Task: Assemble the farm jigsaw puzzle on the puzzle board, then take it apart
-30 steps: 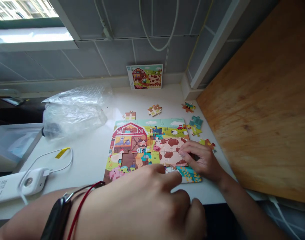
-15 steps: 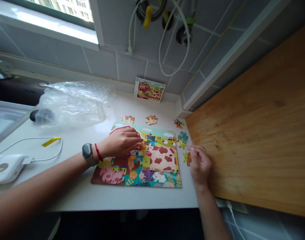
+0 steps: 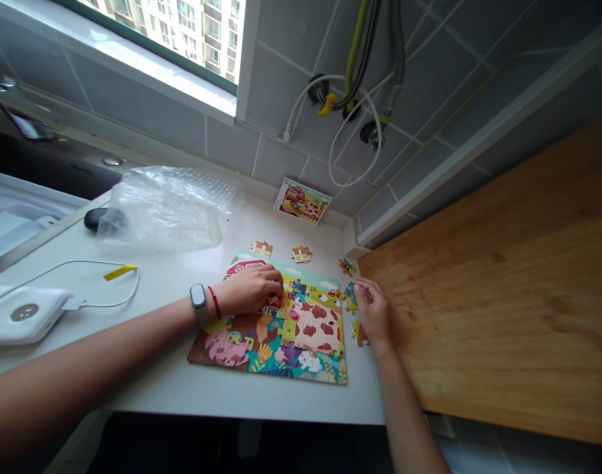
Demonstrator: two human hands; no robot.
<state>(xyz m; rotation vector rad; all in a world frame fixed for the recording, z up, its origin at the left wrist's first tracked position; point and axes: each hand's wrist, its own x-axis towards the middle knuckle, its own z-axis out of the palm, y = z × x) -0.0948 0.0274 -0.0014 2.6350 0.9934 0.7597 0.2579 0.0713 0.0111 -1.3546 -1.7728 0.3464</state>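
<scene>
A colourful farm jigsaw puzzle (image 3: 281, 336) lies on the white counter (image 3: 172, 289). My left hand (image 3: 251, 289), with a watch and a red string on its wrist, rests on the puzzle's barn area, fingers curled and pressing a piece down. My right hand (image 3: 372, 309) lies at the puzzle's right edge, fingers bent over loose pieces (image 3: 351, 296); what they grip is hidden. More loose pieces (image 3: 301, 253) lie beyond the puzzle's top edge, with one (image 3: 358, 332) by my right wrist.
A reference picture card (image 3: 302, 201) leans on the tiled wall. A crumpled clear plastic bag (image 3: 167, 207) lies at the left, with a white device (image 3: 19, 316) and its cable (image 3: 98, 283). A wooden board (image 3: 498, 289) fills the right side.
The view has pulled back and up. My left hand has stayed on the barn area. My right hand has moved slightly up to the loose pieces at the puzzle's right edge.
</scene>
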